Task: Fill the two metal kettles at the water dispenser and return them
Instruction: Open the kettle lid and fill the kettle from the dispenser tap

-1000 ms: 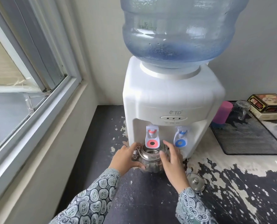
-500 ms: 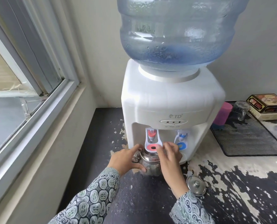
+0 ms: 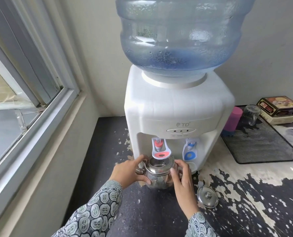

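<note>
A small shiny metal kettle stands lidless on the counter, its open mouth right under the red tap of the white water dispenser. My left hand wraps around the kettle's left side by the handle. My right hand cups its right side, thumb on the front. The kettle's metal lid lies on the counter to the right. Only one kettle is in view.
A blue tap sits right of the red one. A large water bottle tops the dispenser. At the right lie a black mesh tray, a pink cup, a glass mug and stacked boxes. A window runs along the left.
My right hand has come down from the red tap's lever to the kettle's right side. The left hand stays on the kettle. The view has moved closer.
</note>
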Action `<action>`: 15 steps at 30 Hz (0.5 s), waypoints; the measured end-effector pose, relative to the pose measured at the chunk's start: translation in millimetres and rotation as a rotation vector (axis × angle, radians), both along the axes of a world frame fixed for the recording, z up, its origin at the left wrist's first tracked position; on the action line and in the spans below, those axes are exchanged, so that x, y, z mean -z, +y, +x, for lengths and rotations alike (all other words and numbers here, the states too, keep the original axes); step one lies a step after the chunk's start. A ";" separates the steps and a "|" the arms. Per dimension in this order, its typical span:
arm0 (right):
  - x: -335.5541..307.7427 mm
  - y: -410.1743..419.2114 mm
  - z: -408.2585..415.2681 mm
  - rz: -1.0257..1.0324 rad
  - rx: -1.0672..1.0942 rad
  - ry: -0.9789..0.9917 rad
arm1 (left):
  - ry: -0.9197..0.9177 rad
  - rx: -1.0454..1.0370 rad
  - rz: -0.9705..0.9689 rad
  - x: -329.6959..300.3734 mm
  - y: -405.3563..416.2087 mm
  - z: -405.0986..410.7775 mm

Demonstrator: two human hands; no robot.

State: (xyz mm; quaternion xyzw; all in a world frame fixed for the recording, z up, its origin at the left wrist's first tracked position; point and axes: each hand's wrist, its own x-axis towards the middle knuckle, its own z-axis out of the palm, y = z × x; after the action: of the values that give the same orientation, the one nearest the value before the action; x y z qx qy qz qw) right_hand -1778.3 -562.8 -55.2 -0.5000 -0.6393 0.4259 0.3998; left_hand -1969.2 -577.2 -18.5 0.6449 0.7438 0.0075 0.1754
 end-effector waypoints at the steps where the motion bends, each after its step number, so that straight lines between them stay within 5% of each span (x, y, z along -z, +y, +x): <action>1: -0.1 0.5 0.1 -0.007 -0.008 0.005 | -0.002 0.003 -0.002 0.6 0.0 -0.8; 15: -11.2 5.0 3.3 0.016 -0.102 -0.106 | -0.016 0.013 -0.004 4.1 2.0 -7.1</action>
State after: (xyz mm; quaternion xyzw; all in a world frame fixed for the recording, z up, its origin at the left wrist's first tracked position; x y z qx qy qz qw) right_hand -1774.9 -557.8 -44.1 -0.4854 -0.6878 0.4134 0.3470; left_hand -1976.3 -575.3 -22.6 0.6491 0.7383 0.0099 0.1828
